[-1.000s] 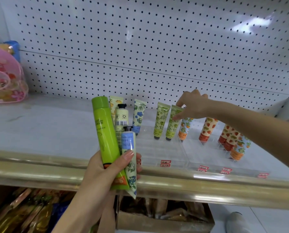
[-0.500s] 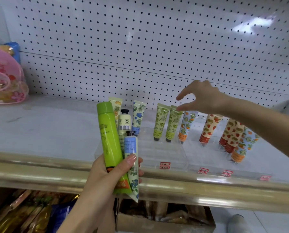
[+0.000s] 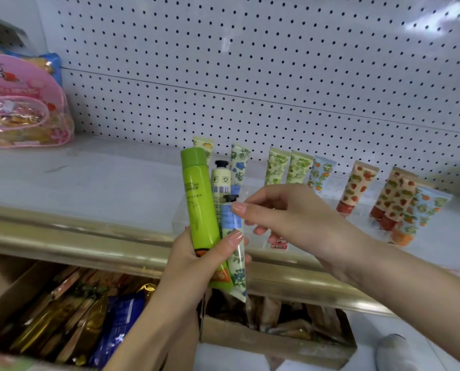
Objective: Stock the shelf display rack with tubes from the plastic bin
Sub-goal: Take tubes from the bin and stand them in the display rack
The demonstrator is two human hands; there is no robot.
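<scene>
Scene: a shop shelf (image 3: 103,178) backed by pegboard is seen from above, with a clear rack (image 3: 250,187) stood on it.
Left hand: the left hand (image 3: 196,263) is held up in front of the shelf edge, and its grip is closed round three upright tubes.
Tubes held: a green tube (image 3: 199,202), a cream tube (image 3: 219,180) with a black cap, and a blue-labelled tube (image 3: 233,236) on the side nearest the other hand.
Right hand: the right hand (image 3: 290,218) is brought to the bundle, with its thumb tip laid against the top of the blue-labelled tube. Whether the grip has closed on the tube cannot be told.
Change: half a second ago this hand was raised over the rack's back row. It has since been drawn back to the bundle.
Rack: patterned tubes (image 3: 277,167) are stood cap-down along the back.
Meaning: one placing is judged finished, the blue-labelled tube is probably next, and three tubes are left in hand.
Bin: no plastic bin is seen. Cardboard boxes (image 3: 277,341) are kept under the shelf.
</scene>
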